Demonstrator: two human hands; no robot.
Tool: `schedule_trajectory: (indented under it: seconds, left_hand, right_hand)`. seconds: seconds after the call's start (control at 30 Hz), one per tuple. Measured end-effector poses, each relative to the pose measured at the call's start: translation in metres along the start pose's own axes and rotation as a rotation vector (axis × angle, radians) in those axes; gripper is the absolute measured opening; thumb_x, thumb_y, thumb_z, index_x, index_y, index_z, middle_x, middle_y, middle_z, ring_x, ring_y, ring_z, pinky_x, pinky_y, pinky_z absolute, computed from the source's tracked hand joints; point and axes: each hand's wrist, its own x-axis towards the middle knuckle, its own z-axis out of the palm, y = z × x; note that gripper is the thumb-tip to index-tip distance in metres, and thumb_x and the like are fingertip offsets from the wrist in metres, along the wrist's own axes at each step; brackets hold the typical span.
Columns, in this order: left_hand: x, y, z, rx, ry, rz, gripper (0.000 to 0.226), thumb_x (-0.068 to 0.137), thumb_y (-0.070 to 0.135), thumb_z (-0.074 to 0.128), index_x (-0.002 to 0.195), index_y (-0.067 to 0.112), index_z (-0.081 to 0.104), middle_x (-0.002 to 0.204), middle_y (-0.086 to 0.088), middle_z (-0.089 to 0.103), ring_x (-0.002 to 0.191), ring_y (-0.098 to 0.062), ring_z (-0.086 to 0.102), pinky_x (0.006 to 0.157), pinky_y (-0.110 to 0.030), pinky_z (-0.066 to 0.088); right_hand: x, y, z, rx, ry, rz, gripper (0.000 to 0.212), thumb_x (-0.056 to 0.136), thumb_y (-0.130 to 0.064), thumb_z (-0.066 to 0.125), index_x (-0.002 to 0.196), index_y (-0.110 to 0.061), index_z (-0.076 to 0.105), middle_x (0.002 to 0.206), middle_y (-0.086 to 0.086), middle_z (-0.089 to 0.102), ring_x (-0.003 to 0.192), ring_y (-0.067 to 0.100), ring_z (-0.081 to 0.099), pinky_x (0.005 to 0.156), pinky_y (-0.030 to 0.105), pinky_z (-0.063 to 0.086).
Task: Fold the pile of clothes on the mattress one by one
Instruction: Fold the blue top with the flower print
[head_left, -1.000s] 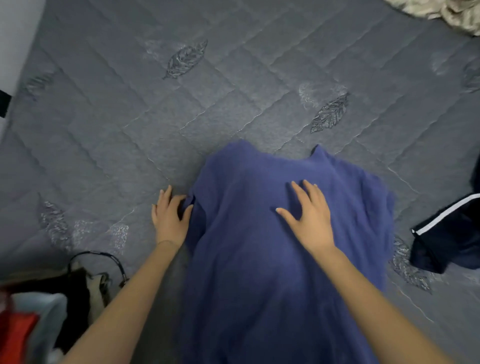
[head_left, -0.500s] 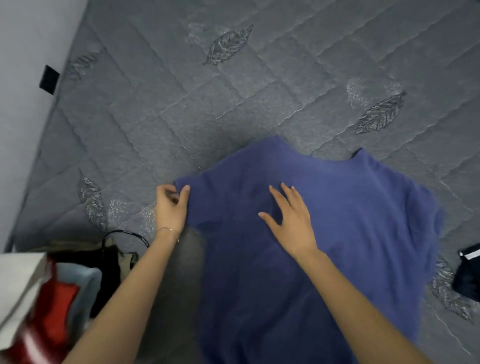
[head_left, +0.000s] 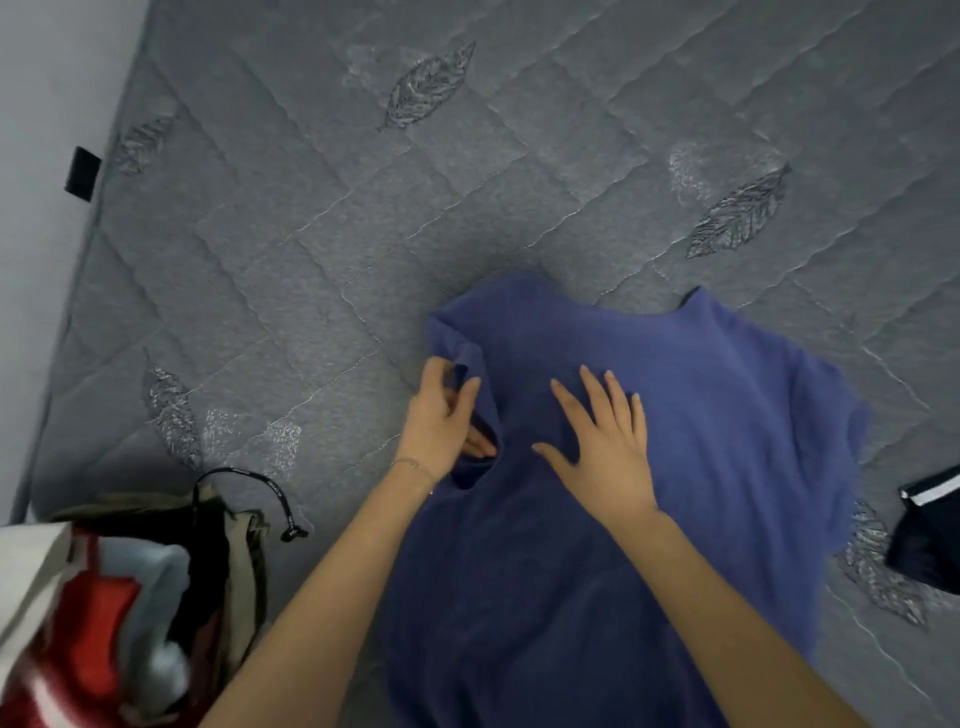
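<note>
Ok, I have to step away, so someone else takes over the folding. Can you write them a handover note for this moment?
The left hand grips a sleeve of the blue shirt.
The right hand lies flat on the shirt, fingers straight.
The shirt is spread on the mattress, not yet folded.
The pile of clothes is at near left; a dark striped garment is at the right edge.
To do: fold this shirt, then the others one by one.

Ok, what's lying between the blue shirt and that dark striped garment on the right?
Only a bare strip of grey mattress with a stitched leaf, seen in the head view; the blue shirt and the dark striped garment lie apart.
</note>
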Motion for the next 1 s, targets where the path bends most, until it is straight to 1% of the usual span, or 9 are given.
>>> schedule_trajectory:
  seconds: [0.07,0.17,0.3,0.4,0.53,0.63,0.8,0.93,1.0]
  left_hand:
    - [0.0,0.003,0.023,-0.058,-0.097,-0.041,0.006,0.1,0.025,0.048,0.104,0.028,0.047,0.083,-0.01,0.063,0.054,-0.025,0.066,0.043,-0.032,0.053]
    - [0.0,0.0,0.047,0.103,-0.096,0.028,0.026,0.1,0.022,0.046,0.125,0.024,0.05,0.094,-0.004,0.06,0.069,-0.017,0.063,0.052,-0.027,0.054]
    - [-0.01,-0.002,0.077,0.528,-0.045,0.361,0.031,0.098,0.018,0.051,0.129,0.017,0.055,0.111,0.0,0.056,0.097,-0.017,0.054,0.087,-0.028,0.047]
    - [-0.015,0.006,0.108,0.744,-0.062,0.6,0.034,0.095,0.013,0.057,0.129,0.012,0.058,0.126,-0.01,0.056,0.112,-0.029,0.054,0.099,-0.044,0.044]
    - [-0.016,0.017,0.16,0.923,-0.24,0.661,0.047,0.101,0.026,0.046,0.146,0.019,0.037,0.154,-0.012,0.029,0.143,-0.031,0.024,0.119,-0.048,0.009]
    - [-0.013,0.02,0.204,1.082,-0.341,0.722,0.056,0.102,0.039,0.033,0.152,0.028,0.01,0.161,-0.004,0.002,0.148,-0.023,-0.006,0.117,-0.044,-0.012]
    - [-0.008,0.014,0.244,1.317,-0.427,0.684,0.065,0.101,0.048,0.025,0.143,0.035,-0.022,0.157,0.0,-0.025,0.141,-0.02,-0.03,0.112,-0.049,-0.019]
    - [-0.006,0.007,0.252,1.402,-0.389,0.648,0.064,0.099,0.053,0.017,0.137,0.037,-0.033,0.149,0.002,-0.037,0.132,-0.019,-0.041,0.111,-0.05,-0.021]
    - [-0.006,0.007,0.251,1.382,-0.383,0.669,0.064,0.099,0.053,0.02,0.141,0.037,-0.027,0.153,0.002,-0.031,0.136,-0.019,-0.037,0.111,-0.049,-0.021]
  right_hand:
    - [-0.008,0.016,-0.01,-0.017,0.053,0.024,0.071,0.087,-0.051,0.062,0.148,-0.025,0.036,0.158,0.006,0.025,0.148,0.029,0.013,0.119,0.049,0.004]
    - [-0.021,0.043,-0.027,0.013,0.131,0.111,0.069,0.087,-0.052,0.062,0.147,-0.024,0.039,0.156,0.005,0.03,0.147,0.028,0.018,0.119,0.048,0.008]
    - [-0.042,0.095,-0.051,0.174,0.272,0.327,0.068,0.091,-0.047,0.057,0.149,-0.019,0.035,0.156,0.006,0.029,0.146,0.026,0.019,0.12,0.044,0.013]
    - [-0.055,0.137,-0.065,0.327,0.353,0.502,0.07,0.094,-0.04,0.055,0.15,-0.01,0.028,0.157,0.011,0.025,0.146,0.026,0.018,0.12,0.041,0.014]
    - [-0.062,0.179,-0.077,0.467,0.392,0.614,0.062,0.1,-0.025,0.049,0.151,-0.006,0.021,0.157,0.013,0.024,0.145,0.026,0.019,0.12,0.04,0.014]
    - [-0.054,0.206,-0.086,0.571,0.349,0.569,0.051,0.101,-0.009,0.039,0.151,-0.01,0.026,0.15,0.011,0.037,0.139,0.027,0.028,0.118,0.032,0.018]
    - [-0.04,0.226,-0.096,0.546,0.279,0.486,0.051,0.091,0.004,0.049,0.141,-0.008,0.043,0.127,0.011,0.051,0.117,0.023,0.045,0.1,0.02,0.031]
    - [-0.042,0.235,-0.094,0.508,0.213,0.538,0.005,0.087,-0.004,0.057,0.088,-0.009,0.056,0.085,0.005,0.055,0.078,0.021,0.05,0.061,0.023,0.027]
    - [-0.049,0.24,-0.093,0.48,0.258,0.562,0.013,0.09,-0.01,0.058,0.078,-0.008,0.052,0.076,0.003,0.052,0.069,0.018,0.045,0.056,0.027,0.024]
